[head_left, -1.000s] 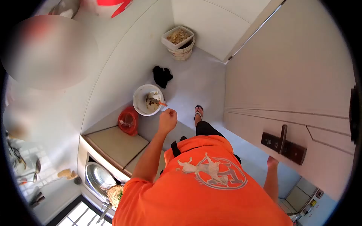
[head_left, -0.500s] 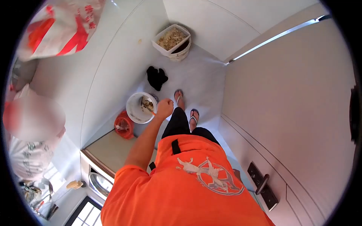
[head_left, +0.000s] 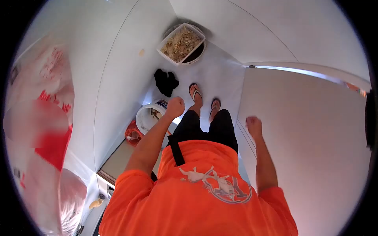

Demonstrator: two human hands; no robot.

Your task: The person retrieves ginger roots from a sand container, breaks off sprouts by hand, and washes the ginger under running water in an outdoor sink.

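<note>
My left hand (head_left: 175,107) is closed in a fist beside a white bucket (head_left: 145,122). What it grips, if anything, is hidden. The bucket leans with its mouth toward the left and has brownish bits inside; its dark label shows on the far side. A tool with an orange handle (head_left: 169,132) slants out of it, partly covered by my left forearm. On the right side, my right hand (head_left: 254,124) hangs near the door with curled fingers and nothing visible in them.
Ahead stands a white tub (head_left: 182,44) of light brown shreds over a round bin (head_left: 197,55). Black cloth (head_left: 166,82) lies on the floor. A red bag (head_left: 134,133) is behind the bucket. Plastic bags (head_left: 55,147) hang at left; a door (head_left: 303,129) is at right.
My right hand has come into view. My left hand has shifted slightly up and right, and the bucket now leans more. The view has turned, and the hanging bags appear lower.
</note>
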